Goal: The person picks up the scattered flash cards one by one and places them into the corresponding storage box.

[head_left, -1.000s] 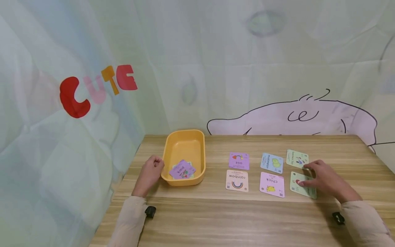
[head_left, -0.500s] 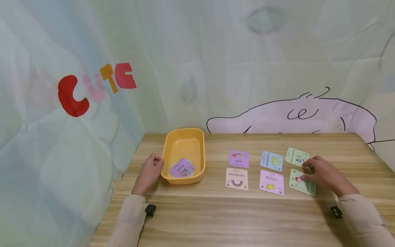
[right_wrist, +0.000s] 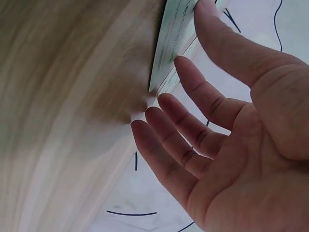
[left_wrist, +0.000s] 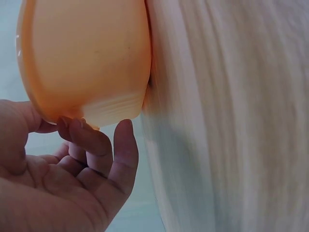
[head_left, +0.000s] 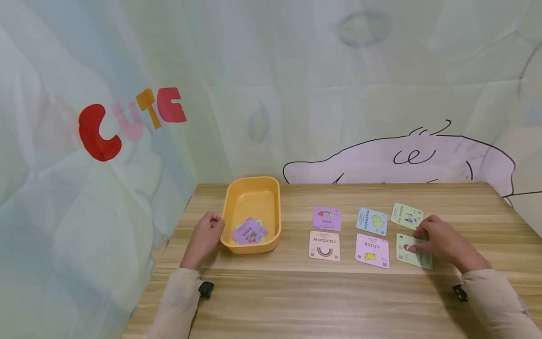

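My left hand (head_left: pixel 204 240) pinches the near-left rim of a yellow plastic basket (head_left: pixel 276 212), thumb and curled fingers at its edge in the left wrist view. Inside lies a purple "park" card (head_left: pixel 250 230) on top of other cards. At the right, my right hand (head_left: pixel 449 242) is over a green card (head_left: pixel 406 259) with a red picture. Its thumb touches the card's face and the index fingertip is at the far edge; the other fingers are loosely spread, tips at the tabletop in the right wrist view. Part of that card is hidden by the hand.
Beyond it lies a green "Teachers' Day" card (head_left: pixel 407 215). To the left are muskmelon (head_left: pixel 371 221), chick (head_left: pixel 372 251), zoo (head_left: pixel 327 219) and rainbow (head_left: pixel 324 246) cards, in two rows on the wooden table (head_left: pixel 296 301). A printed curtain (head_left: pixel 262 84) hangs behind.
My right index fingertip has come down from near the Teachers' Day card to the far edge of the green card. The left hand stays at the basket rim.
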Tool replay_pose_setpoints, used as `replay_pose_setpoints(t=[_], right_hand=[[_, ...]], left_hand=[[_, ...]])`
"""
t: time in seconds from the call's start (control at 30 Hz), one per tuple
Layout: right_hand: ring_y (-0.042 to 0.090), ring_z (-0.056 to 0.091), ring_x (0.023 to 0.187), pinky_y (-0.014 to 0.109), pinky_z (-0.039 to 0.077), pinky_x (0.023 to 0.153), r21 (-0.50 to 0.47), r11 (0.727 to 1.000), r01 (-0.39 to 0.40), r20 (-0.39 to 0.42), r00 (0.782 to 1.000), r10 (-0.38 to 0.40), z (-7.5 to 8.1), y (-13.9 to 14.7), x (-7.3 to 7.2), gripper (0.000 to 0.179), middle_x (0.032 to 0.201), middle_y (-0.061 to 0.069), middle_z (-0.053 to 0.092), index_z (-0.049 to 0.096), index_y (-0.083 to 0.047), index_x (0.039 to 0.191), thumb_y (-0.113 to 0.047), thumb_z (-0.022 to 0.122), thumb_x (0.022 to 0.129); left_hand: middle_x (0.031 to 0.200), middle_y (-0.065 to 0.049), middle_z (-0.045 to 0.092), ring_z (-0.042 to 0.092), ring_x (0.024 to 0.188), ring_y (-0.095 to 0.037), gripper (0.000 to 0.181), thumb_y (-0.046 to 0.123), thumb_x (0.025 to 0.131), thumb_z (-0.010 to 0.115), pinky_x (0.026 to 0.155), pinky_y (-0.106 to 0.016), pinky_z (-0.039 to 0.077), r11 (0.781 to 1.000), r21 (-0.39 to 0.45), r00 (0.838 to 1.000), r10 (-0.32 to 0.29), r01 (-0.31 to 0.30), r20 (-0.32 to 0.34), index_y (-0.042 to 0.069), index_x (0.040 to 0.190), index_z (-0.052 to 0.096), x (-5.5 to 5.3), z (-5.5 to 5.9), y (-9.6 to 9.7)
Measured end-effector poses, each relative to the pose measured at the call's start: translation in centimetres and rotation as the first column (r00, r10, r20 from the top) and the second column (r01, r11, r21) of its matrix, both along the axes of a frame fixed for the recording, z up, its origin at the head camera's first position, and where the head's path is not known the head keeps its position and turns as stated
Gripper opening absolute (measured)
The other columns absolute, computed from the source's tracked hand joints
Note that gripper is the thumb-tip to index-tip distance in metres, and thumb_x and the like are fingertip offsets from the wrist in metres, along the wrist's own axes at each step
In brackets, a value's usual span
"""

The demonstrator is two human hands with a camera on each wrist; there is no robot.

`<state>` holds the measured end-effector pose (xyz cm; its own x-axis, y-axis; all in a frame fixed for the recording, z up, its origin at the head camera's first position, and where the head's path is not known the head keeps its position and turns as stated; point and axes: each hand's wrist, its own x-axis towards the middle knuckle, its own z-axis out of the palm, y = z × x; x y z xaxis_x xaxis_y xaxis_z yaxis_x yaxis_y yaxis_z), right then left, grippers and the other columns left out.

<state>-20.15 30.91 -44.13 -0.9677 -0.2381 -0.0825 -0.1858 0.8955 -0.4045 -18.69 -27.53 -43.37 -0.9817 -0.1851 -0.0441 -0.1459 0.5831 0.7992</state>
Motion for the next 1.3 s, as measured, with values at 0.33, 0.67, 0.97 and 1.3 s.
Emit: replay_pose_setpoints(t=[0.33,0.67,0.97,1.3], right_hand=[[0.040,0.054,0.094,0.059,0.048,0.082,0.049,0.999,0.002,-0.013,1.000,-0.001,0.4,-0.4,0.2,0.049,0.108,0.027,0.055,0.072,0.006,0.100,-0.033,0.089,0.075],[0.034,0.054,0.089,0.053,0.049,0.081,0.053,0.999,-0.003,0.077,0.997,-0.001,0.7,-0.4,-0.6,0.051,0.101,0.021,0.058,0.067,0.009,0.103,-0.030,0.088,0.076],[0.029,0.054,0.086,0.044,0.048,0.079,0.011,1.000,0.016,0.219,0.976,-0.018,0.8,-0.3,-1.6,0.052,0.094,0.015,0.061,0.059,0.007,0.102,-0.030,0.087,0.079],[0.028,0.052,0.087,0.040,0.045,0.076,0.014,1.000,-0.002,0.255,0.967,-0.001,1.1,-0.1,-1.7,0.055,0.091,0.011,0.055,0.058,0.006,0.103,-0.035,0.086,0.079]], left_hand=[[0.090,-0.007,0.052,0.051,0.075,-0.019,0.023,0.023,0.104,0.047,0.063,-0.028,0.045,1.000,-0.016,1.000,0.008,-0.008,0.015,0.003,0.112,0.054,0.0,0.1,0.0],[0.091,-0.008,0.052,0.051,0.075,-0.019,0.024,0.024,0.104,0.046,0.063,-0.028,0.045,1.000,-0.026,1.000,0.004,-0.004,0.013,0.002,0.112,0.054,-0.1,0.2,0.0],[0.089,-0.007,0.052,0.051,0.074,-0.019,0.024,0.023,0.104,0.047,0.063,-0.028,0.045,1.000,-0.028,1.000,0.010,-0.009,0.018,0.002,0.111,0.054,-0.1,0.2,-0.1],[0.089,-0.007,0.052,0.052,0.074,-0.019,0.023,0.023,0.104,0.047,0.063,-0.028,0.045,0.999,-0.040,1.000,0.015,-0.014,0.012,0.002,0.111,0.055,-0.2,0.0,0.0]])
